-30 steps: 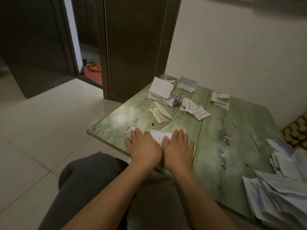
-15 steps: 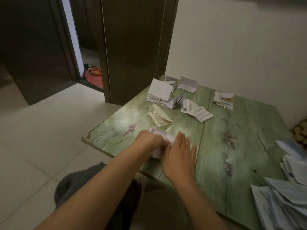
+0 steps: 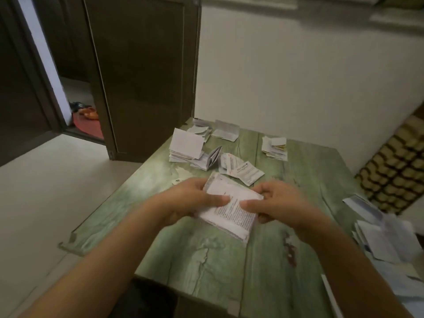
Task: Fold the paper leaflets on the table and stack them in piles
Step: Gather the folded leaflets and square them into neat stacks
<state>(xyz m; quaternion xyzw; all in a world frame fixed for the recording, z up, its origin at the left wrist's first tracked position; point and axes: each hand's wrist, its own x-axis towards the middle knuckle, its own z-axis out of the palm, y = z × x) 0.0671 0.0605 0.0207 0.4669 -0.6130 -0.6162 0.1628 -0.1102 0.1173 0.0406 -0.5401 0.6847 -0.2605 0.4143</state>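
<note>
A single head-worn camera looks forward and down, close over the green table [image 3: 206, 260].

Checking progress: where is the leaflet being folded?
Head view, centre: the leaflet is held over the table between the left hand and right hand, nearer than the printed slips.

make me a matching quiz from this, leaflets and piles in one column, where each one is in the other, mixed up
Things:
1. printed leaflet
2. blank-topped stack
3. loose heap
4. small pile

Places:
A. near right edge of the table
B. far side, right half
C. pinched by the left hand and right hand
D. far left, by the door

Pairs: 1-C, 2-D, 3-A, 4-B
</note>
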